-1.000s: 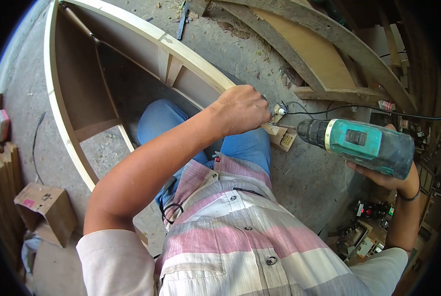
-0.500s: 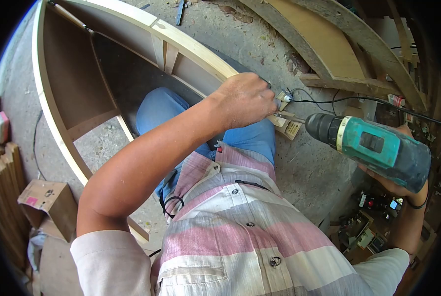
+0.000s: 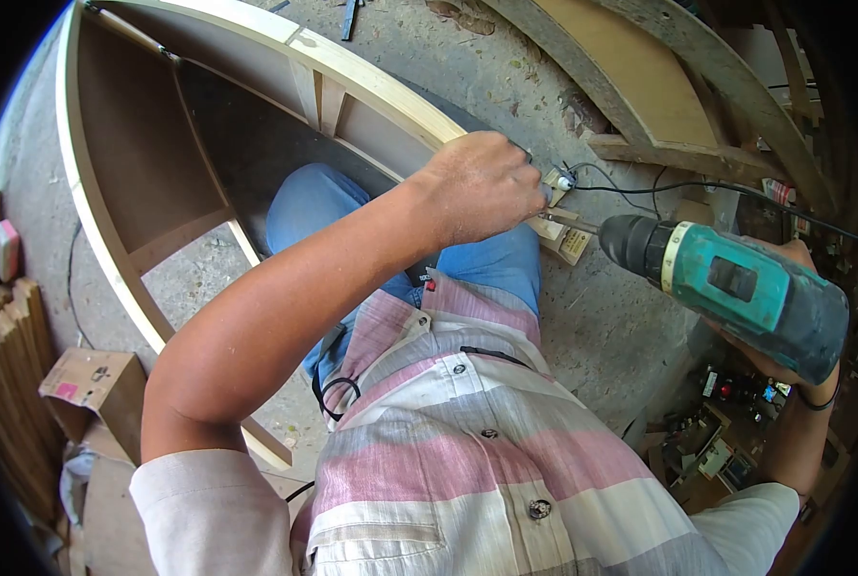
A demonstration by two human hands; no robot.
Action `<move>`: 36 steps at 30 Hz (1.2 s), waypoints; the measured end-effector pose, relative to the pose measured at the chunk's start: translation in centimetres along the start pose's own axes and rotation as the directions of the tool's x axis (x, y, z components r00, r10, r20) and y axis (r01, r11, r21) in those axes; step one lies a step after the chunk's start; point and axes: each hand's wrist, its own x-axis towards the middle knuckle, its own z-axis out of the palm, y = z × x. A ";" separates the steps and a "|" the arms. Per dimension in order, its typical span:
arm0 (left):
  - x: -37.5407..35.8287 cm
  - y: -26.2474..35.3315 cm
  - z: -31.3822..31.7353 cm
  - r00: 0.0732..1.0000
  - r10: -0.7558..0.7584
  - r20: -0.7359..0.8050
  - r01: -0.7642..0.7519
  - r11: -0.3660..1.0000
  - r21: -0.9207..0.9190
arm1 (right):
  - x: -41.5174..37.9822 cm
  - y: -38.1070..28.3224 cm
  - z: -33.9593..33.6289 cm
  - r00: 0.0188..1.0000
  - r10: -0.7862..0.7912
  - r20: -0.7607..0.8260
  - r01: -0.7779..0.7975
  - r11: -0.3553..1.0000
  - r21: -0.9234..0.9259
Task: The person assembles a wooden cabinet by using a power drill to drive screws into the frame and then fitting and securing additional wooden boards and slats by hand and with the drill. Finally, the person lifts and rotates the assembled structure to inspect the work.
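A curved wooden frame (image 3: pixel 381 91) with pale edge strips and brown panels surrounds my legs and runs up under my left hand (image 3: pixel 486 187). That hand is closed over the end of its rim, with the fingertips hidden beneath. In my right hand (image 3: pixel 784 360) is a teal and black cordless drill (image 3: pixel 736 278), gripped by its handle, which the drill body mostly covers. The drill lies nearly level and points left. Its thin bit (image 3: pixel 575 223) reaches close to my left fingers; whether the tip touches the wood or a screw is hidden.
Beyond my knee, a small labelled box (image 3: pixel 573 245) lies on the concrete floor beside a black cable (image 3: pixel 678 187). Another curved wooden frame (image 3: pixel 698 149) stands at upper right. Cluttered tools and parts (image 3: pixel 722 442) sit at lower right. A cardboard box (image 3: pixel 88 384) and stacked boards (image 3: pixel 11 355) are at left.
The drill and my right hand have shifted slightly right and down in the view. My left hand keeps its closed hold at the frame's end, almost unmoved.
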 end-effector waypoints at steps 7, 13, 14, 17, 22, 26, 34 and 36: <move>0.2 0.1 -0.2 1.000 0.002 0.013 -0.002 1.000 0.014 | 2.9 -1.4 -1.9 0.892 0.228 0.391 -0.300 0.945 0.134; 0.2 0.3 -0.8 0.997 0.006 0.078 -0.008 1.000 0.024 | 2.4 -0.8 -1.6 0.926 0.204 0.319 -0.285 0.929 0.234; 0.3 0.2 -0.8 0.997 0.007 0.075 -0.009 0.999 0.033 | 1.9 -0.5 -1.3 0.929 0.204 0.310 -0.282 0.931 0.233; 0.4 0.1 -0.7 0.998 0.001 0.059 -0.003 0.999 0.032 | 0.7 0.1 -0.4 0.998 -0.067 0.007 0.068 0.996 -0.052; 0.4 0.3 -0.8 0.997 -0.002 0.073 0.000 0.999 0.034 | 0.5 -0.1 -0.1 0.993 -0.113 -0.025 0.113 0.994 -0.009; 0.3 0.3 -1.2 0.996 0.039 0.084 -0.045 0.996 0.078 | 0.8 0.2 -0.2 0.982 -0.185 -0.035 0.183 0.981 -0.057; -0.1 0.1 -0.1 0.996 0.061 -0.063 -0.056 0.996 0.073 | 0.9 -2.7 -0.6 0.992 -0.129 -0.015 0.125 0.981 -0.152; -0.1 0.0 0.2 0.996 0.061 -0.063 -0.055 0.993 0.101 | 0.6 -3.0 -0.1 0.992 -0.091 -0.086 0.088 0.995 -0.046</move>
